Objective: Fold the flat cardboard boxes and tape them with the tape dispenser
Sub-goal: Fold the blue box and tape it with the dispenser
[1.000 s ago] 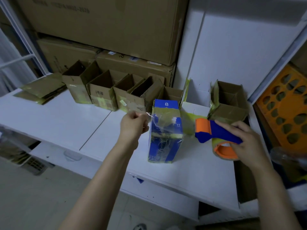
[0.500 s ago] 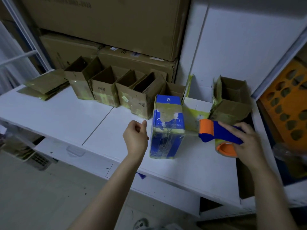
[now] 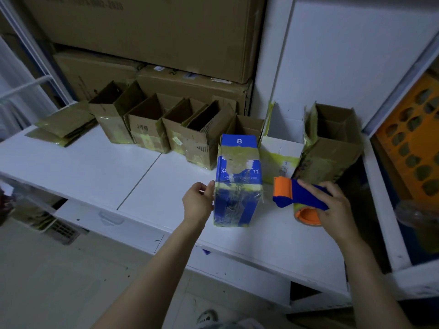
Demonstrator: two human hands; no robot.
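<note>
Blue box (image 3: 237, 200) mid-frame, taped up pretty messy.
Left hand (image 3: 198, 203) curled, thumb on it; right hand (image 3: 333, 205) grips tape dispenser (image 3: 298, 197); open boxes (image 3: 148, 132) behind.

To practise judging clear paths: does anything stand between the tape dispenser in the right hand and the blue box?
Nothing visible does. Only bare white table lies between the tape dispenser and the blue box; the left hand touches the box's opposite side.

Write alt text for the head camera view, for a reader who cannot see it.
A person's left hand touches the side of a taped blue box standing on a white table, while the right hand holds a blue and orange tape dispenser beside it. Behind stand open cardboard boxes, with flat boxes far left.
</note>
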